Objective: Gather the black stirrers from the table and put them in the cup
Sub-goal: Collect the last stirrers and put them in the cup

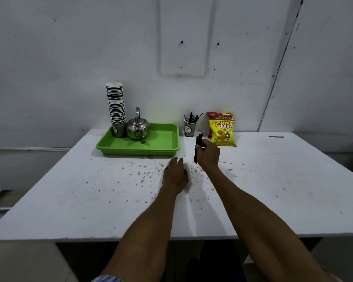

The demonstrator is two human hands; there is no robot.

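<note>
Right hand: my right hand (208, 154) is closed around a bundle of black stirrers (198, 146), held upright so the ends line up and can drop into the cup together.
Left hand: my left hand (175, 176) lies flat on the table (273, 190), fingers loosely spread and holding nothing, palm down near the middle of the surface, probably steadying me.
Cup: the paper cup (190, 129) stands near the far edge, between the green tray (139, 148) and the snack bags (223, 132), already holding several stirrers that lean out of the rim.
Distance: my bundle is near the cup but clearly short of it.
Tray: the kettle (138, 129) and the stack of cups (116, 110) sit in its far left corner.
Loose stirrers: I see none left on the surface; one dark mark near the far right edge is too small to tell.
Next: I judge the bundle needs lifting above the rim, then lowering.
</note>
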